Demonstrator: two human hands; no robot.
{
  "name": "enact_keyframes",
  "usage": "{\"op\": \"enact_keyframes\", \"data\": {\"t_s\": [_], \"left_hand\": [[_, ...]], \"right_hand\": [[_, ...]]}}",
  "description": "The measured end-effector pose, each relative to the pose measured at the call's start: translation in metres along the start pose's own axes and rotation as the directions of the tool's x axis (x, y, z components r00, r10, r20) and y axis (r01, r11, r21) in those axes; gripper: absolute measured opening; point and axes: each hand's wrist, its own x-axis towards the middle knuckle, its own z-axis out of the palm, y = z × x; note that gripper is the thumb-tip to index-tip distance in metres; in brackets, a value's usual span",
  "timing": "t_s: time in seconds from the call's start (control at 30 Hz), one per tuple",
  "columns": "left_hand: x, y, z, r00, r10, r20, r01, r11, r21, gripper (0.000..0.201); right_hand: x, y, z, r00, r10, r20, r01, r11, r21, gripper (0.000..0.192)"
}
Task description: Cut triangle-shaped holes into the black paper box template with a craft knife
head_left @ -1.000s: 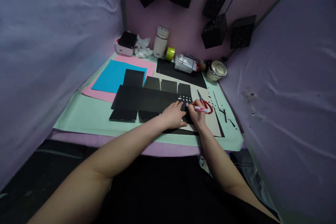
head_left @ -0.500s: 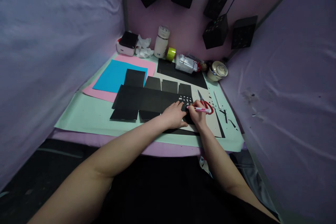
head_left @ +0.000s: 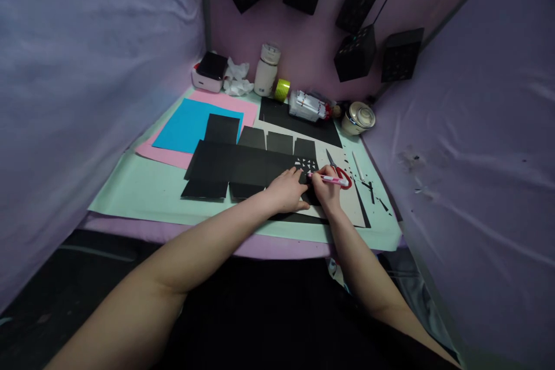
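Black card sheet [head_left: 243, 165] lies flat mid-tabletop, a long unfolded box net with square flaps along its far and near edges; small white triangular cut-outs show at its right end, toward the tabletop's right edge. It sits on a pale green mat [head_left: 143, 191], overlapping a blue sheet [head_left: 182, 127] and a pink sheet [head_left: 225, 103] toward the far left corner.

Left hand [head_left: 286, 189] lies palm down on the right part of the card, fingers loosely spread and pressing on it, grip closed on nothing. Right hand [head_left: 326, 188] is just beside it, touching or nearly so, fingers pinched together around a pink pen-like tool [head_left: 329, 179]. The tool's tip points left to the card by the cut-outs. Whether it is a pen or a craft knife is hard to tell.

Red-handled scissors [head_left: 338, 170] lie just behind the right hand, partly hidden by hand and tool. Black scraps [head_left: 373, 191] are scattered near the right edge.

Along the far edge: white-and-black device [head_left: 208, 71], crumpled tissue [head_left: 236, 78], white bottle [head_left: 266, 69], yellow tape roll [head_left: 281, 89], clear packet [head_left: 309, 105] with contents unclear, and lidded bowl [head_left: 358, 117]. Black punched boxes [head_left: 355, 52] hang above, some cut off by the frame top.
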Motion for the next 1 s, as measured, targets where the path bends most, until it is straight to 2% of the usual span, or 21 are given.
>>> {"op": "enact_keyframes", "data": {"t_s": [1.0], "left_hand": [[0.0002,-0.0003,0.0001,1.000,-0.010,0.007,0.010,1.000,-0.012,0.062]], "right_hand": [[-0.0017,-0.0069,-0.0012,0.999,-0.015,0.040,0.014,0.999,0.034,0.018]]}}
